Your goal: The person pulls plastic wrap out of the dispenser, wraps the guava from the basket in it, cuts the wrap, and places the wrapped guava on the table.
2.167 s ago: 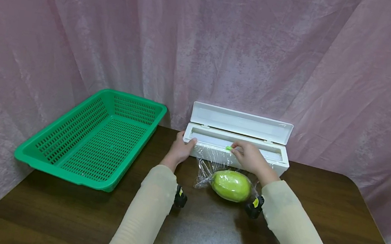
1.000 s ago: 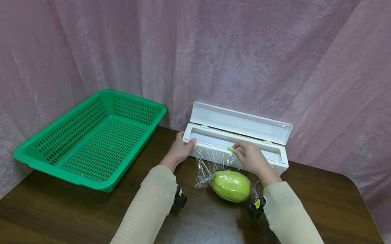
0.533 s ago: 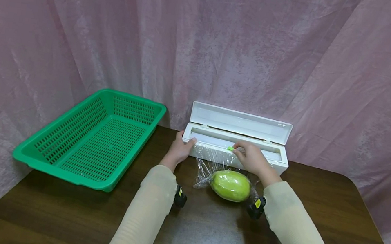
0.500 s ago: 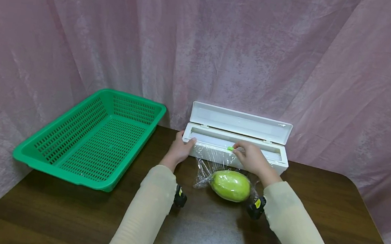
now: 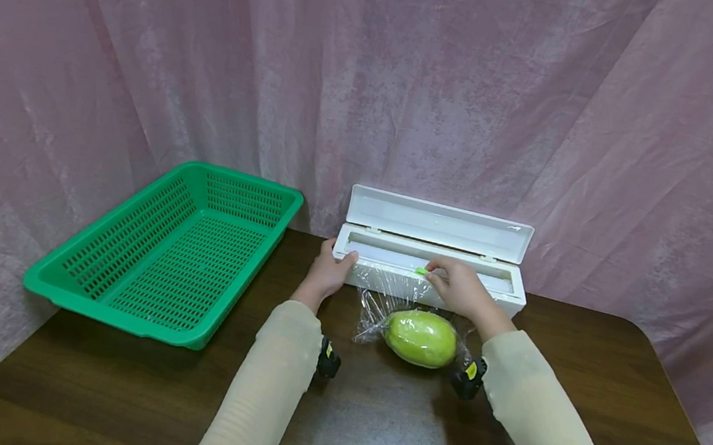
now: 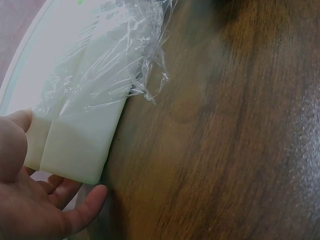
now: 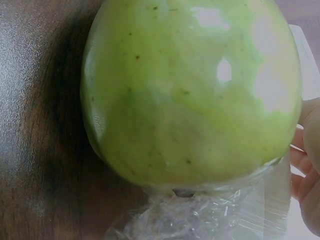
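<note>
A white cling film dispenser point(image 5: 382, 281) stands at the back of the table with its lid raised. My left hand point(image 5: 325, 275) grips its left end, thumb on the front top edge; in the left wrist view the fingers curl under that end of the box. My right hand point(image 5: 461, 292) pinches the small green slide cutter point(image 5: 421, 270) on the dispenser's front rail. Clear cling film point(image 5: 376, 317) runs from the rail down to a green, melon-like fruit point(image 5: 420, 338) lying wrapped in front. The right wrist view shows crumpled film point(image 7: 185, 217) at the fruit's end.
A green plastic basket point(image 5: 240, 282) with slotted sides sits on the left of the brown wooden table point(image 5: 369, 435). Behind the dispenser hangs a pink curtain point(image 5: 454, 100). Black wrist cameras sit close to the fruit on both sides.
Since the earliest frame, my right hand and the green slide cutter have shifted very slightly right along the rail. My left hand, the dispenser and the fruit look almost still.
</note>
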